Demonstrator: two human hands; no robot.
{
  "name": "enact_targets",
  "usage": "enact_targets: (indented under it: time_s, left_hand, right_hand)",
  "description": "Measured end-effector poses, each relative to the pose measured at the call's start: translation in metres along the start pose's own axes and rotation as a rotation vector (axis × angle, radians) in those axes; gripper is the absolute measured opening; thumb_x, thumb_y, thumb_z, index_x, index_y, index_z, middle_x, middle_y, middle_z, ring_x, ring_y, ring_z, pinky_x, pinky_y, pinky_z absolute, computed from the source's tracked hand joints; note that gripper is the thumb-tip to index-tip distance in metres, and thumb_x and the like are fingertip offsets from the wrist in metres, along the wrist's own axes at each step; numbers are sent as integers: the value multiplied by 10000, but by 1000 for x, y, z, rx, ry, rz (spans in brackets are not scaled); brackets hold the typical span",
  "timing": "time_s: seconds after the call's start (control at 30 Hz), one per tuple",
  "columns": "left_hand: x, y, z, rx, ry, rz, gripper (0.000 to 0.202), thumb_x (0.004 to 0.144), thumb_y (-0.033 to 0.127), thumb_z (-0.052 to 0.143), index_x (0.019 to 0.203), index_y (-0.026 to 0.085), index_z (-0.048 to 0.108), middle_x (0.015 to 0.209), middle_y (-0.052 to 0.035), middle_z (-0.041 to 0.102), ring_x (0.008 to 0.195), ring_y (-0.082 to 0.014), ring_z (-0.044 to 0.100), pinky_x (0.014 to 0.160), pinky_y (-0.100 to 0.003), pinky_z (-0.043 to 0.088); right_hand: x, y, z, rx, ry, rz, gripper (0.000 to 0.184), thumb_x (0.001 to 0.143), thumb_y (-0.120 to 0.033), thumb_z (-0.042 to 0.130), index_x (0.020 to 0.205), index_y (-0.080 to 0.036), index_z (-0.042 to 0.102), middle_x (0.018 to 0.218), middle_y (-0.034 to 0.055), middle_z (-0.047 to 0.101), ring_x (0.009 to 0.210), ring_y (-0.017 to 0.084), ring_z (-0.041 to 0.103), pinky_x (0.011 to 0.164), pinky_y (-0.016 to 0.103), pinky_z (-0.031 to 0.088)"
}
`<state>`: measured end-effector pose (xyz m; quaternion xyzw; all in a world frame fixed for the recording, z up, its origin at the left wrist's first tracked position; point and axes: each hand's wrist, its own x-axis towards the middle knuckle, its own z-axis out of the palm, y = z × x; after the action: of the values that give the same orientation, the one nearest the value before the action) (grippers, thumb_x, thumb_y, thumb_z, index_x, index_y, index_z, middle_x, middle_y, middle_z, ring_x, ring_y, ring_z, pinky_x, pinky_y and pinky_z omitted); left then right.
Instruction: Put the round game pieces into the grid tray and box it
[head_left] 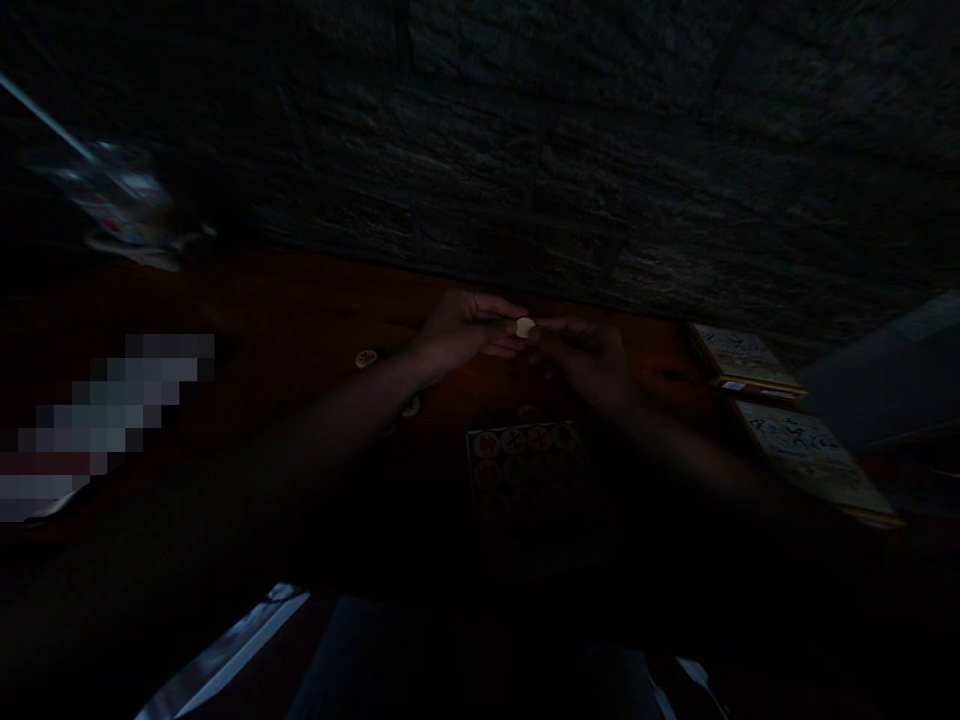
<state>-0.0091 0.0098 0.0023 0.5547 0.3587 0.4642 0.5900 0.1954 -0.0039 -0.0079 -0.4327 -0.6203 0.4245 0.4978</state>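
A pale round Chinese chess piece (525, 328) is pinched between my two hands above the reddish wooden table (300, 300). The fingers and thumb of my left hand (469, 328) grip its left side. From the other side, my right hand (589, 352) holds it with thumb and fingertips. Below the hands is a box (469, 460) with rows of round pieces, some bearing red characters and others dark ones. One piece (529, 411) lies by its far edge. Another loose piece (366, 358) rests left of my left wrist, and one more (410, 406) is partly hidden by my forearm.
A dark brick wall (480, 150) borders the table's far side. Two flat patterned boxes (746, 355) (814, 450) lie to the right. At the far left stands a blurred clear cup (124, 200) with a straw. A blurred-out pale object (112, 430) lies nearer. The foreground is very dark.
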Motion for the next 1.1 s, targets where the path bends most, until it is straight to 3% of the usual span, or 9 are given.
enact_targets:
  time_s: [0.33, 0.57, 0.77, 0.93, 1.1]
  left_hand:
    - [1, -2, 0, 24, 4, 26, 189, 896, 178, 866, 1078, 134, 842, 976, -87, 846, 830, -175, 798, 893, -391, 676]
    - [-3, 5, 8, -74, -15, -88, 78, 974, 115, 764, 1020, 108, 827, 892, -81, 827, 833, -170, 794, 1002, -461, 650]
    - [-3, 6, 8, -148, -20, -83, 112, 917, 20, 768, 973, 100, 822, 916, -78, 832, 838, -164, 792, 1043, -470, 630]
    - [-3, 6, 8, -146, 18, -68, 132, 919, 25, 741, 992, 108, 815, 913, -76, 828, 822, -171, 792, 1015, -467, 636]
    - [-2, 6, 7, -137, 8, -79, 156, 889, 26, 753, 998, 115, 818, 934, -84, 835, 830, -181, 799, 1009, -472, 642]
  right_hand:
    - [-3, 0, 2, -81, 30, -59, 396, 800, -609, 919, 974, -257, 864, 774, 27, 815, 608, 179, 713, 493, 279, 542]
    - [-2, 3, 2, -132, 30, -160, 371, 799, -552, 938, 974, -243, 831, 883, 42, 837, 705, 194, 759, 663, 341, 634]
    - [-3, 7, 0, -259, 38, -279, 191, 872, -391, 879, 1025, -285, 841, 1003, 25, 853, 905, 241, 812, 865, 410, 668]
    - [-3, 11, 0, -296, -3, -323, 230, 903, -298, 823, 1133, -302, 838, 1103, 20, 854, 952, 243, 819, 891, 418, 671]
    - [-2, 14, -1, -318, 14, -345, 207, 907, -276, 825, 1113, -296, 834, 1104, 27, 849, 994, 253, 819, 932, 429, 664]
